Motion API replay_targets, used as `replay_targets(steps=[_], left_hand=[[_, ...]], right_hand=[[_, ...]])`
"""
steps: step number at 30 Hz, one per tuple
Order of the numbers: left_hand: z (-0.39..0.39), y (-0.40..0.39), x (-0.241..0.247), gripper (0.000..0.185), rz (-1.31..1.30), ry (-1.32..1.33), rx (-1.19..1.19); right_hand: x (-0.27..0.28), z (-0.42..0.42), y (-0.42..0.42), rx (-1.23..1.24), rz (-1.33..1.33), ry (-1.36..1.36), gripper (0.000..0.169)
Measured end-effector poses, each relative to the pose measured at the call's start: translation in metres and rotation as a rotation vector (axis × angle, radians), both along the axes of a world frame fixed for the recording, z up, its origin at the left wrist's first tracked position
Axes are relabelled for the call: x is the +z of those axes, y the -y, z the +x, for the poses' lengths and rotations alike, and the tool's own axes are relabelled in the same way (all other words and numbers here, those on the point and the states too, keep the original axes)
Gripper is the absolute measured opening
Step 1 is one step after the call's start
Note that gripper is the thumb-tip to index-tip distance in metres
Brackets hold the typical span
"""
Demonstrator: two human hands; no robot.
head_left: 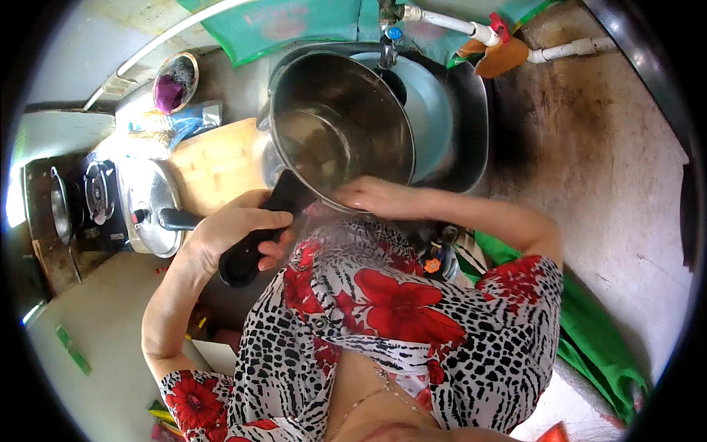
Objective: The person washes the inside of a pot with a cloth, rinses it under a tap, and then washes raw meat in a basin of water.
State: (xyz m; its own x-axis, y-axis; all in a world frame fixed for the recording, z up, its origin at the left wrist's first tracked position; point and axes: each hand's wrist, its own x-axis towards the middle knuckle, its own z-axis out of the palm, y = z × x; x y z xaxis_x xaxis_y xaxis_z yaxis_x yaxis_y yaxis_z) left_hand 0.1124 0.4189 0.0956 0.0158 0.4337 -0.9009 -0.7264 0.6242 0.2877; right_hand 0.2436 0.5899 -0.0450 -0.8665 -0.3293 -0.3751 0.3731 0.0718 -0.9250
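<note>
A deep stainless-steel pressure cooker pot is tilted over the sink, its open mouth facing up at me. My left hand is closed around the pot's long black handle. At the near rim, my right hand rests with its fingers curled over the edge; the fingertips are blurred, and whether they pinch the rim or hold something is unclear. Beneath and behind the pot sits a light-blue plastic basin in the sink. The tap hangs just over the pot's far right side.
Left of the pot lies a wooden cutting board, beside a metal pressure cooker lid with a black handle. Farther left are a gas burner and a wok. A bowl with a scourer and purple cloth stands behind. White pipes run along the back.
</note>
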Motion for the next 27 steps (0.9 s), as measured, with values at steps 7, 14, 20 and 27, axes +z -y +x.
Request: replay_targets(steps=[7, 14, 20, 27], left_hand=[[-0.006, -0.005, 0.003, 0.022, 0.009, -0.001, -0.082], [-0.011, -0.002, 0.006, 0.021, -0.059, 0.011, -0.071], [-0.009, 0.007, -0.002, 0.018, 0.001, -0.014, -0.053], [-0.011, 0.011, -0.012, 0.021, 0.034, 0.027, -0.046]], right_hand=[[-0.055, 0.005, -0.140, 0.276, 1.031, -0.983, 0.027], [-0.091, -0.144, -0.071, 0.405, 1.345, -1.559, 0.028], [-0.077, -0.064, -0.018, 0.784, 1.326, -0.753, 0.026], [-0.020, -0.118, 0.001, 2.053, 3.696, -1.352, 0.022]])
